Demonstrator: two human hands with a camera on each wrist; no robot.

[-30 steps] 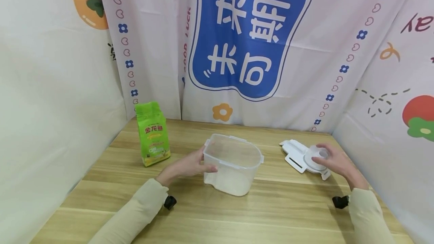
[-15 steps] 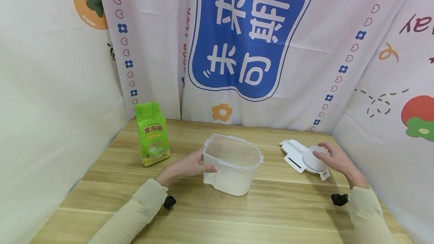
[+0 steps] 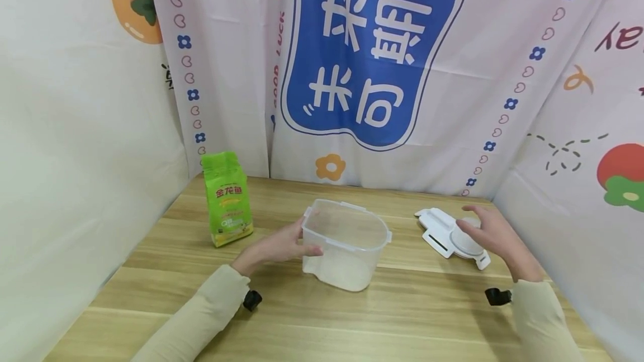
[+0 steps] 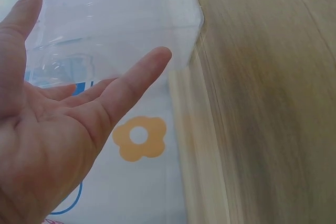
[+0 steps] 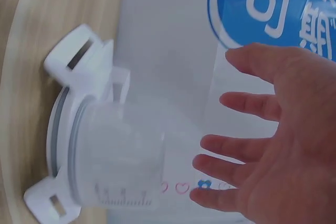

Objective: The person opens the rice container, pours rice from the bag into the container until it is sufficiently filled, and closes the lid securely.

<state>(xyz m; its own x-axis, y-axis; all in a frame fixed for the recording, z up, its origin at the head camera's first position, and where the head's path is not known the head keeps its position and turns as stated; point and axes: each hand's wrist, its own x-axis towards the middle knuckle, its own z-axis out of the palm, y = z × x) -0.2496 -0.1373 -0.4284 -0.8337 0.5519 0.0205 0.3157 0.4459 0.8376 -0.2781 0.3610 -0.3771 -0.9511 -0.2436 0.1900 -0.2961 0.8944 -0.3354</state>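
Observation:
A clear plastic container (image 3: 347,264) stands upright and uncovered in mid-table. My left hand (image 3: 279,247) is at its left end, with the thumb along the near side. In the left wrist view the left hand (image 4: 79,114) has its fingers spread and straight beside the clear wall. At the right lies a white lid (image 3: 436,227) with side flaps, bearing a clear measuring cup (image 5: 123,153) with printed marks. My right hand (image 3: 490,233) hovers over the cup, fingers spread, and the right wrist view shows a gap between fingertips and cup.
A green bag (image 3: 228,205) with red print stands upright at the back left of the wooden table (image 3: 322,328). Printed cloth hangs (image 3: 372,71) rise right behind the table and along both sides.
The right hand has let go of the measuring cup and drawn slightly up and away; the cup now sits on the lid. The left hand and the container have stayed put.

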